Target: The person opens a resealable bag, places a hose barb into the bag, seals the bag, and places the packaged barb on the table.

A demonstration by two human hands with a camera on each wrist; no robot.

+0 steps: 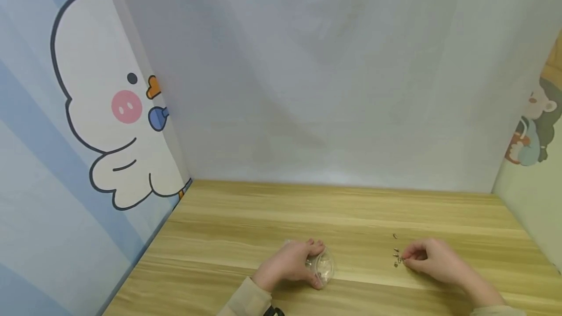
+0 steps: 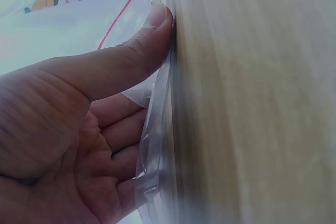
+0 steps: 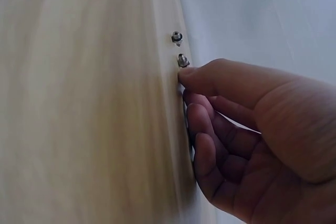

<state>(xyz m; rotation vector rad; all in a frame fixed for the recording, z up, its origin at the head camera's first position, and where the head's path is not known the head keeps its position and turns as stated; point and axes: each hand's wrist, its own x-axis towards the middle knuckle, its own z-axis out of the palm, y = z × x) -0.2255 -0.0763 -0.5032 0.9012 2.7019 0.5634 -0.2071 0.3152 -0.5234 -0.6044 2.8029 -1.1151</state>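
Note:
On the wooden table my left hand holds a clear plastic zip bag, thumb and fingers spread across it. The left wrist view shows the thumb on the edge of the bag, whose red zip line runs above. To the right, my right hand has its thumb and index fingertips together and pinches at one of several small silvery metal fittings. A fitting shows right at the thumb tip in the right wrist view, and another fitting stands just beyond it. The other right-hand fingers are curled.
The wooden table meets a pale grey curtain along its back edge. A cartoon-printed sheet hangs on the left, and a printed pale panel stands on the right. One fitting lies behind the others.

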